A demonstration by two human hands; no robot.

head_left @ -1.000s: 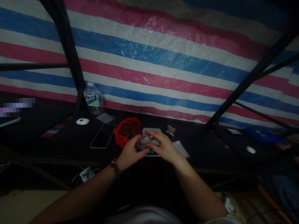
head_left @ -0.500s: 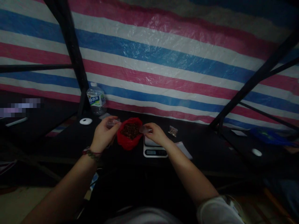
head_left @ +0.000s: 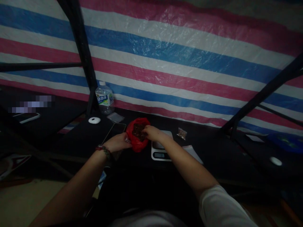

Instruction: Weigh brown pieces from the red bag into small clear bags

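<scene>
My left hand point(head_left: 117, 143) is closed on a clear plastic bag point(head_left: 116, 154), beside the left edge of a red plastic bag point(head_left: 139, 146). The red bag stands with its mouth rolled wide, holding dark brown bits point(head_left: 139, 130) whose kind I cannot make out. My right hand point(head_left: 152, 133) reaches over the red bag's right rim, its closed fingers down in the brown bits. The fingertips hide the small clear cup they gripped a moment ago. Under my right wrist sits a white digital scale point(head_left: 161, 156) with a lit display, partly covered by the forearm.
A small filled clear packet point(head_left: 182, 133) and a white sheet point(head_left: 193, 154) lie right of the scale. Behind my left hand are a phone point(head_left: 115, 130), a clear bag point(head_left: 115, 117), a white round device point(head_left: 94, 120) and a plastic bottle point(head_left: 105, 100). Dark metal posts point(head_left: 82, 47) flank the table.
My right hand has lowered its small clear cup into the brown bits. My left hand has moved down and nearer to me, with the clear bag, uncovering the phone. The view has shifted left.
</scene>
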